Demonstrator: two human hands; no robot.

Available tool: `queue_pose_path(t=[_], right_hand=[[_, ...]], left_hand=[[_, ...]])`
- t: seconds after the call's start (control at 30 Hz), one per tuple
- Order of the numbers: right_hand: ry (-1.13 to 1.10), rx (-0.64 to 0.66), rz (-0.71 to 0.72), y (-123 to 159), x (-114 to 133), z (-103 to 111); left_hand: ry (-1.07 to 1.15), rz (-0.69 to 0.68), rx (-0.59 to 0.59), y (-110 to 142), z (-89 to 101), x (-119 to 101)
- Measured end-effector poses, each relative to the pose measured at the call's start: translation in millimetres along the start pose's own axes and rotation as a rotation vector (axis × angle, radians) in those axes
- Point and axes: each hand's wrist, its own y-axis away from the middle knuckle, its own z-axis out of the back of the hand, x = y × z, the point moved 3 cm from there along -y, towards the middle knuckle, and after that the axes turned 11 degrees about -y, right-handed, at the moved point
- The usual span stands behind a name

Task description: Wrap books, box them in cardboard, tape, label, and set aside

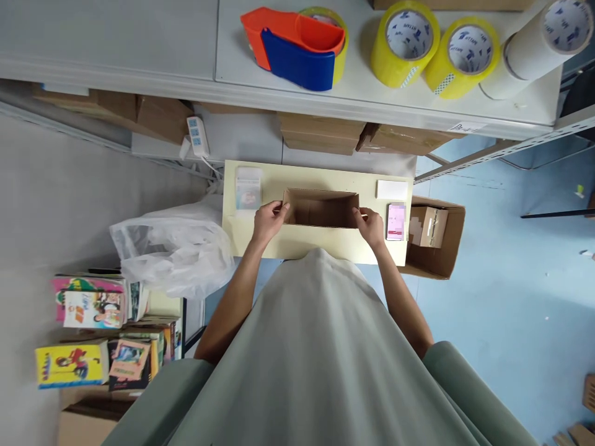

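Observation:
A small brown cardboard box (320, 217) stands on the cream table (316, 241), its top facing me and its inside bare. My left hand (269, 221) grips the box's left edge between thumb and fingers. On the opposite side, my right hand (369, 226) pinches the right edge. Right of that hand lies a phone (395, 222) with a lit pinkish screen, and above it a white slip or small box (392, 189). Left of the box is a clear plastic packet (248, 188) with something pale in it.
On the shelf above sit a red and blue tape dispenser (297, 49), yellow tape rolls (405, 43) and white rolls (548, 37). A plastic bag (176, 248) and stacked books (93, 310) are at left. An open carton (453, 244) stands right of the table. A power strip (198, 136) hangs behind.

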Motion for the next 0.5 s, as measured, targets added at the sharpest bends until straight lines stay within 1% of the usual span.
queue_pose_path(t=[0.07,0.13,0.2,0.27,0.3,0.37,0.43,0.5], right_hand=[[0.008,0.003,0.018,-2,-7,2],[-0.039,0.008,0.014,-3,-17,4],[-0.163,0.026,-0.019,-4,-30,4],[-0.342,0.076,-0.081,-5,-43,0],[-0.432,0.11,-0.118,-6,-50,-4],[-0.576,0.175,-0.185,-9,-60,-13],[-0.657,0.209,-0.229,-11,-67,-20],[-0.701,0.223,-0.257,-13,-70,-21]], left_hand=[[0.031,0.034,0.001,-2,-0.8,10],[0.147,0.114,-0.002,-3,-3.5,23],[0.337,0.21,0.028,-3,-10.2,36],[0.499,0.286,0.07,-2,-19.7,44],[0.548,0.312,0.077,-2,-24.4,46],[0.602,0.348,0.05,-2,-32.5,47],[0.639,0.376,0.008,-2,-38.3,45],[0.645,0.395,-0.023,-1,-41.1,42]])
